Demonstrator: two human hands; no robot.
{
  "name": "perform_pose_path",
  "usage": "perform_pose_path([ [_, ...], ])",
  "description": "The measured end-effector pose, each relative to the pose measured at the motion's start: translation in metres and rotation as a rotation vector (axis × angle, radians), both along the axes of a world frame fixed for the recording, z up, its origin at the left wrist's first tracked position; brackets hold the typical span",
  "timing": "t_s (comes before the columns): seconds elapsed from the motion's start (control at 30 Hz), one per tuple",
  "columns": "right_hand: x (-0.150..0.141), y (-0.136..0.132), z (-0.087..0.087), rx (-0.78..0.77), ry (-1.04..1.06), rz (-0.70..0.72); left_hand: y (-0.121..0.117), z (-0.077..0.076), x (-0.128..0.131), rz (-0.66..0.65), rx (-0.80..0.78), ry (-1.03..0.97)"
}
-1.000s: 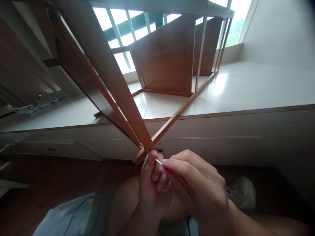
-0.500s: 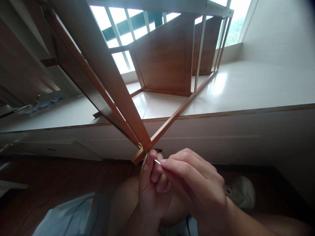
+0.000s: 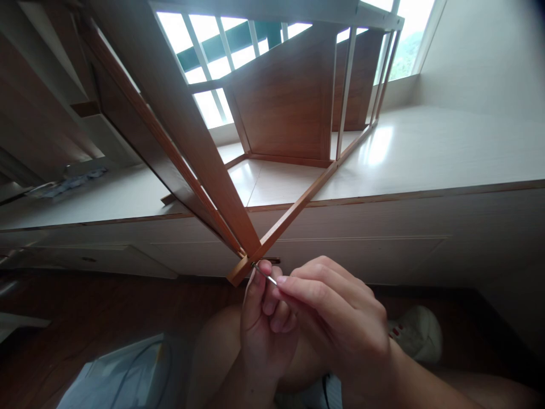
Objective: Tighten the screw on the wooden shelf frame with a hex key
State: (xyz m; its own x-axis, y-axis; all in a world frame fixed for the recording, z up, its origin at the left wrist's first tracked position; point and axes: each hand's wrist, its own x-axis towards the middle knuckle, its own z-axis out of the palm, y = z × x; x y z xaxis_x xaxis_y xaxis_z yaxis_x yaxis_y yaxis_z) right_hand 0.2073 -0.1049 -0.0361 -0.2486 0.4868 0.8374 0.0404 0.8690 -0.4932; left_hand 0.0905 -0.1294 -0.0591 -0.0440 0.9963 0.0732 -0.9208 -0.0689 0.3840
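Observation:
My right hand (image 3: 336, 307) is closed around a thin, shiny metal rod (image 3: 267, 276), like a hex key or screwdriver shaft; its grip end is hidden in the hand. The rod's tip meets the end of a brown wooden rail (image 3: 293, 213), close to the corner of the wooden frame. My left hand (image 3: 268, 324) sits just below that corner, fingers curled. Its thumb and forefinger pinch about the rod's tip; whether a small screw is there I cannot tell. A wide wooden board (image 3: 204, 147) runs up and left from the same corner.
The wooden frame, with panels (image 3: 289, 102) and slats, leans over a white ledge (image 3: 447, 142) below a barred window. White cabinet fronts (image 3: 340, 255) with a small dark handle stand behind my hands. At lower left lies a pale plastic-wrapped package (image 3: 114, 375); a white shoe (image 3: 417, 335) is at right.
Almost nothing differs. My right hand has shifted very slightly, while the rod's tip stays at the rail's end. My left hand and the frame hold their place.

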Motion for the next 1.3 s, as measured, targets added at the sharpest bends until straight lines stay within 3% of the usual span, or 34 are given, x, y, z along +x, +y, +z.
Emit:
perform_pose_path([
  [1.07,-0.006,0.008,-0.006,-0.036,0.025,-0.180,0.002,-0.002,-0.003,-0.001,0.033,0.000],
  [1.2,-0.009,0.003,-0.008,-0.123,-0.028,-0.144,0.002,0.000,-0.002,0.018,0.027,0.010],
  [1.3,-0.014,-0.003,-0.007,-0.290,-0.022,-0.069,0.001,0.002,-0.001,0.014,-0.002,0.000],
])
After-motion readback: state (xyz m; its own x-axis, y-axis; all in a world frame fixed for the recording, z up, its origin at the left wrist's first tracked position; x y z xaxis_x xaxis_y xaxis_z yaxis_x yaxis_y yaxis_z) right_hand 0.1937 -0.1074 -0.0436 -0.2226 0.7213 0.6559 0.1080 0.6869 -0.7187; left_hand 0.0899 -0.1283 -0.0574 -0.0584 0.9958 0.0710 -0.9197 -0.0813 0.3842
